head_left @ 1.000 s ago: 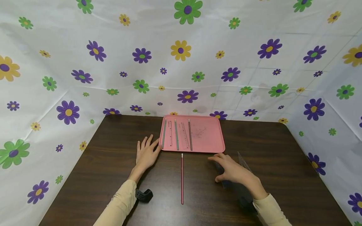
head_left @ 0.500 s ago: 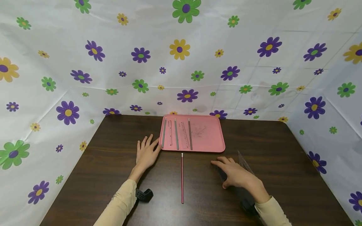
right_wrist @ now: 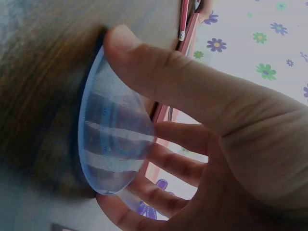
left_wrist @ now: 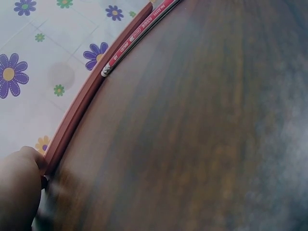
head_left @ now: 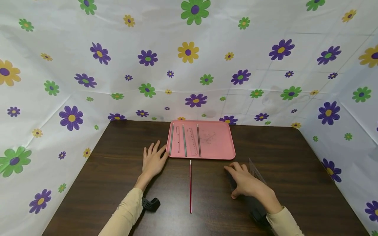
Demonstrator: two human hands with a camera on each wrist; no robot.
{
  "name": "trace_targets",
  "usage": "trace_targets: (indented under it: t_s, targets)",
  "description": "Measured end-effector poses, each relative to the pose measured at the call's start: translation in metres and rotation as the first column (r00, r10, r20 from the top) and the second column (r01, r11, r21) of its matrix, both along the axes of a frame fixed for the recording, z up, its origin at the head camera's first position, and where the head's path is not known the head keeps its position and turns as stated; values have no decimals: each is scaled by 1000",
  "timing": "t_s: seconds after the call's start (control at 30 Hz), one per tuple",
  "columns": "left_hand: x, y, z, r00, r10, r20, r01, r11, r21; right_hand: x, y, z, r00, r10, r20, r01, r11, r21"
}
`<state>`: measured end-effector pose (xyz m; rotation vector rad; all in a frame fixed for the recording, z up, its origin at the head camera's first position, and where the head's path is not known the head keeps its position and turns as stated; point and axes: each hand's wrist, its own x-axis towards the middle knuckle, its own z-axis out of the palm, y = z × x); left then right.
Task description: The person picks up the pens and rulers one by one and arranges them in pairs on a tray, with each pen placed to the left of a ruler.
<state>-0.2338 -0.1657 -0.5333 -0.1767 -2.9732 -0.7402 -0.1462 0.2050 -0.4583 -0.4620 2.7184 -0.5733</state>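
Note:
In the head view my left hand (head_left: 153, 164) lies on the table with fingers straight and spread, its thumb at the left front corner of a pink tray (head_left: 218, 146). The left wrist view shows a digit against the tray's rim. My right hand (head_left: 251, 182) holds a clear plastic protractor (right_wrist: 108, 96) with printed marks, thumb at one end and fingers along the back, close over the table; the hand largely hides it from above. A red pencil (head_left: 190, 190) with a white tip lies between my hands, pointing toward the tray.
On the tray lie two green pencils (head_left: 184, 141), a dark pencil (head_left: 199, 141) and two clear rulers (head_left: 192, 141). Beyond my right hand a clear pointed plastic piece (head_left: 256, 170) shows on the dark wooden table (head_left: 295, 183). A flowered sheet (head_left: 165, 42) stands behind and beside the table.
My right hand has shifted slightly right, away from the red pencil, with the protractor moving along. The left hand, tray and pencils stay where they were.

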Motion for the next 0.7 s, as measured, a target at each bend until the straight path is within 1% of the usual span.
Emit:
trace_targets:
  t_s: [0.17,0.3,0.4,0.57,0.63,0.7]
  targets:
    - [0,0,1,1000,0,-1,0,1000,1,1,3,0,998,-21,-53,19,998,-56]
    - [0,0,0,1000,0,-2,0,1000,-3,2,4,2,997,-22,-74,17,998,-68]
    - [0,0,0,1000,-1,-11,1,1000,3,1,4,3,997,-36,-69,32,998,-59]
    - [1,0,0,1000,0,-10,0,1000,8,0,4,3,997,-70,-23,68,996,-61]
    - [1,0,1,1000,0,-8,0,1000,10,0,4,4,997,-80,-3,79,994,-80]
    - [1,1,2,1000,0,-11,0,1000,13,0,5,4,998,-68,3,68,992,-102]
